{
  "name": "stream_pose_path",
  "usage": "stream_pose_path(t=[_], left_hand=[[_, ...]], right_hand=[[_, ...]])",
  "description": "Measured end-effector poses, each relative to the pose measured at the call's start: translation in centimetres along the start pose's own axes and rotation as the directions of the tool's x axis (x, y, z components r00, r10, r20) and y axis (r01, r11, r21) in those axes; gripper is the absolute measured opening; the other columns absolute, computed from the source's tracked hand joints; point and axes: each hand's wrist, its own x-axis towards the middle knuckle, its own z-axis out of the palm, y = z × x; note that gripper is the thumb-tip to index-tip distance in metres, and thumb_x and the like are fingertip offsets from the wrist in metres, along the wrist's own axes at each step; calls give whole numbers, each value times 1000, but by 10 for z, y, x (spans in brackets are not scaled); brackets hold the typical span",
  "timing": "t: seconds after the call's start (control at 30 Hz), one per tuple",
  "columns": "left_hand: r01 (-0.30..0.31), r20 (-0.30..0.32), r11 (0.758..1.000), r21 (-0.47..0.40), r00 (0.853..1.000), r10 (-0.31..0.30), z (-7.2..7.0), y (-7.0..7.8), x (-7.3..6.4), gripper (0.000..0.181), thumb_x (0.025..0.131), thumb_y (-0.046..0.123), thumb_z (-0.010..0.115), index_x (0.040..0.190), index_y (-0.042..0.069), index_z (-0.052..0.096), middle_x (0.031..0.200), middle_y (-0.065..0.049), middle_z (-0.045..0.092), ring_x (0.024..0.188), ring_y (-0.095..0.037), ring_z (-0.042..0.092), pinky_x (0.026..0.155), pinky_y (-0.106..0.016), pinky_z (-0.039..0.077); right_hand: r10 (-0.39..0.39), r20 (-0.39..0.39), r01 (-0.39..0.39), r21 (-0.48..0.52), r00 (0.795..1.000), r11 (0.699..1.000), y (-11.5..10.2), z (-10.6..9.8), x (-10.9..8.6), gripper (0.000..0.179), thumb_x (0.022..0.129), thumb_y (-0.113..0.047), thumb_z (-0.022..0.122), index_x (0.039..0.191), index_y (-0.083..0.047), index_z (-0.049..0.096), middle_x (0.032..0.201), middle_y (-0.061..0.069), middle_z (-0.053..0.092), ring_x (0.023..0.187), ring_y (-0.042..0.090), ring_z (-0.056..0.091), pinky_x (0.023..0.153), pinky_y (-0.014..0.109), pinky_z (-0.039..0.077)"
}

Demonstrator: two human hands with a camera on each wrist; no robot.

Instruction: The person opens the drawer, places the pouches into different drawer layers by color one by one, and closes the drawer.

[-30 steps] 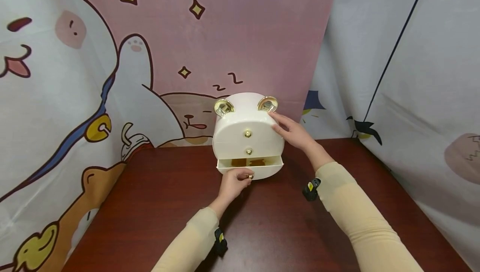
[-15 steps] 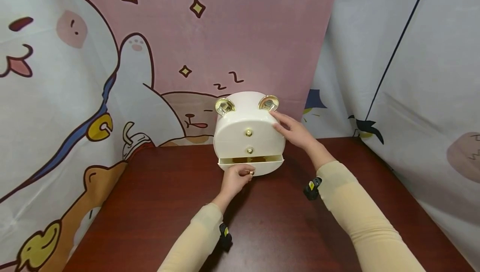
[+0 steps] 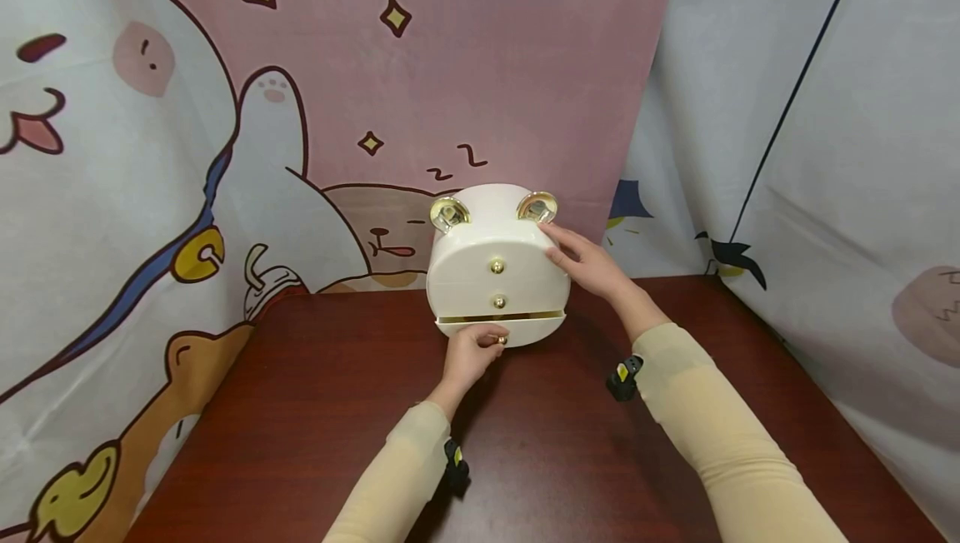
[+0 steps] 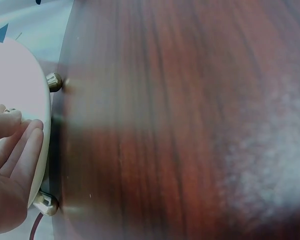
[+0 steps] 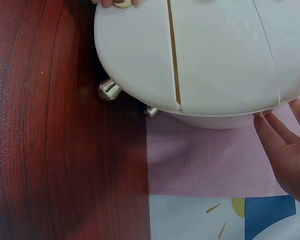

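Observation:
A rounded white drawer box with gold-rimmed ears stands on the table. Its bottom drawer sticks out slightly, leaving a narrow gap along its top edge. My left hand pinches that drawer's gold knob between thumb and fingers. In the right wrist view, the gap shows as a thin brown strip. My right hand rests on the box's upper right side, fingers extended along its edge below the right ear. The two upper drawers, each with a gold knob, sit flush.
The dark red-brown wooden table lies under the box. Small gold feet hold the box up. Behind it hangs a pink cartoon cloth, with a pale cloth at the right.
My left hand has pushed the bottom drawer inward, so its opening has shrunk from a wide view of the inside to a thin slit. My right hand stays at the box's side.

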Motion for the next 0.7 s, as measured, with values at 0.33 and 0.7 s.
stream_pose_path(t=[0.33, 0.7], left_hand=[[-24, -12, 999, 46, 1000, 25, -1, 0, 2, 23, 82, -4, 77, 100, 10, 78, 99, -3, 74, 90, -21, 71, 72, -28, 57], [-41, -8, 999, 23, 999, 41, 3, -5, 5, 26, 83, -6, 75, 106, 5, 75, 102, -10, 73, 92, -28, 70, 80, -40, 57]], right_hand=[[9, 6, -9, 1, 1000, 1000, 0, 0, 0, 58, 103, -41, 52, 156, -28, 34, 161, 4, 27, 145, 33, 26, 111, 59, 28], [19, 7, -19, 12, 1000, 1000, -2, 0, -1, 58, 103, -40, 52, 156, -28, 33, 162, 4, 26, 146, 34, 25, 110, 60, 29]])
